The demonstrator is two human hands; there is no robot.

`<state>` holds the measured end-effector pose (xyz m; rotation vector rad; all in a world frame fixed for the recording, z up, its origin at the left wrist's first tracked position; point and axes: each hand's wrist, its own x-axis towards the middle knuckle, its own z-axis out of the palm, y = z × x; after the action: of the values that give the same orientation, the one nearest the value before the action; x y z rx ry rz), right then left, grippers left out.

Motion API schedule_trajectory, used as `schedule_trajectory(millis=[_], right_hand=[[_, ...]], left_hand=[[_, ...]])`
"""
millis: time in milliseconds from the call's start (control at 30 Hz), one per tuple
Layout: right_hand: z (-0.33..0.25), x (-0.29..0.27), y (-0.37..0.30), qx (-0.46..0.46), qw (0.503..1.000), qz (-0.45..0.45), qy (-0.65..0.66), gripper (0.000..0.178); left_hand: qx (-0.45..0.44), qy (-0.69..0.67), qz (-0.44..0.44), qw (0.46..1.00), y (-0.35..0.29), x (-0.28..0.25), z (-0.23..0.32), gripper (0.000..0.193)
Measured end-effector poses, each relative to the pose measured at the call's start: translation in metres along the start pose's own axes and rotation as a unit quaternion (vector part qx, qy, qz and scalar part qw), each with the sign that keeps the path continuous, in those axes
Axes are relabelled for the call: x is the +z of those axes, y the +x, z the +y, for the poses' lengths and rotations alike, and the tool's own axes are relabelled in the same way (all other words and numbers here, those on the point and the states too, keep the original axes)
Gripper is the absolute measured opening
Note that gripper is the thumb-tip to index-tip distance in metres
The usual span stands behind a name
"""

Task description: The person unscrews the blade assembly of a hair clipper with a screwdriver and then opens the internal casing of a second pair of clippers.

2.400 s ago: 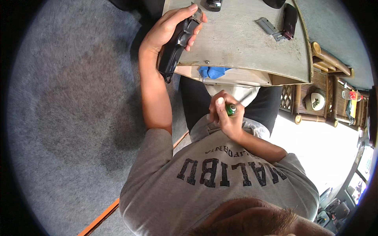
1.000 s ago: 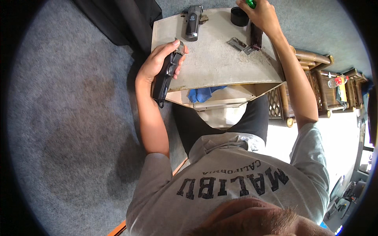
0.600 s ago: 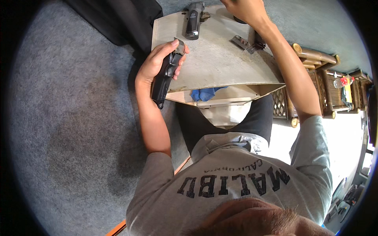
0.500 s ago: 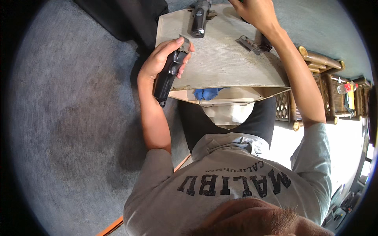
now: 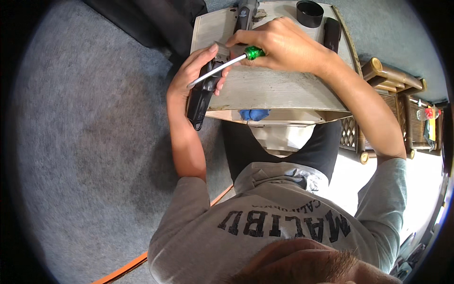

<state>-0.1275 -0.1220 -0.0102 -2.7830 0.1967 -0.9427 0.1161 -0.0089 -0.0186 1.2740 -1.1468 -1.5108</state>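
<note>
The left hand [image 5: 189,71] is wrapped firmly around 1 black clipper [image 5: 200,102], held by the table's [image 5: 279,90] left edge, its metal blade [image 5: 222,51] pointing away from the body. The right hand [image 5: 291,47] grips 1 green-handled screwdriver [image 5: 254,52] — the shaft [image 5: 218,69] slants across the clipper. Its fingertips [image 5: 231,42] are at the blade; contact is hard to tell. A 2nd clipper [image 5: 243,18] and 1 black cup [image 5: 309,21] stand farther back — 1 blue cloth [image 5: 254,115] lies below the tabletop.
</note>
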Motion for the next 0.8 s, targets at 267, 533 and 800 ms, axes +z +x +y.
schedule_trajectory(millis=[267,533,800], right_hand=[[0.007,-0.05,0.002,0.099,0.995,-0.029,0.003,0.029],[0.014,-0.06,-0.002,0.123,0.992,-0.015,-0.039,0.04],[0.018,-0.055,-0.002,0.134,0.99,-0.037,-0.034,0.044]], left_hand=[[0.06,0.0,-0.02,0.998,-0.001,0.009,0.003,0.047],[0.062,-0.007,-0.006,0.998,0.001,0.006,0.001,0.049],[0.04,-0.025,0.02,0.999,0.001,0.008,0.001,0.05]])
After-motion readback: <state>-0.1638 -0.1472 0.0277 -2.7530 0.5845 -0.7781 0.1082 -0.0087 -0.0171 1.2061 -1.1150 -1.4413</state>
